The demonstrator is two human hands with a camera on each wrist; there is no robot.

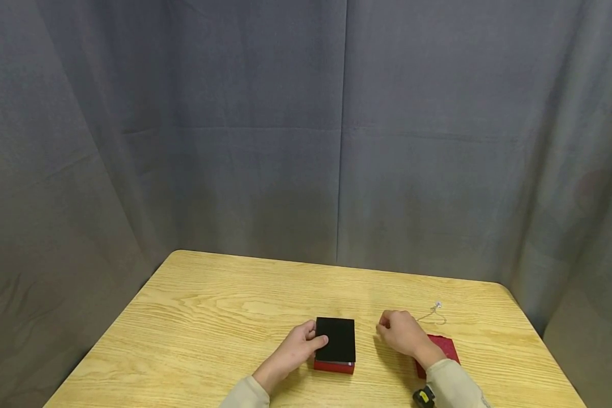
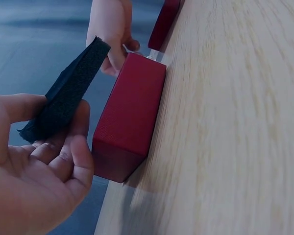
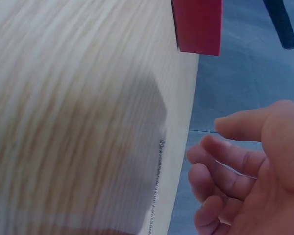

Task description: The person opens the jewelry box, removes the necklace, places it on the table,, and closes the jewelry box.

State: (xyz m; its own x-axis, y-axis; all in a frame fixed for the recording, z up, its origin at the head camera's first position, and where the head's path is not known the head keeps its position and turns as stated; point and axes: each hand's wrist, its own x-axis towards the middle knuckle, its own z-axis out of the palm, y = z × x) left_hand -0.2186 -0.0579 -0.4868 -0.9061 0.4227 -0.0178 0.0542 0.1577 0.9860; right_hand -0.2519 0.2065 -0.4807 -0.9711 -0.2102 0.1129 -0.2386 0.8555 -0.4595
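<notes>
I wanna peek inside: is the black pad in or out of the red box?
Out: left fingers hold the pad above the box.

The person's left hand (image 1: 297, 347) pinches between thumb and fingers. The right hand (image 1: 402, 332) hovers, fingers loosely curled.

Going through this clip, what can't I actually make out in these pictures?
Inside of the red box: head view, mostly hidden by the black pad.
Middle of the second red item: head view, hidden by the right arm.
Rest of the chain: right wrist view, cut off by the bottom edge.
Shape of the shiny piece: head view, too small.
</notes>
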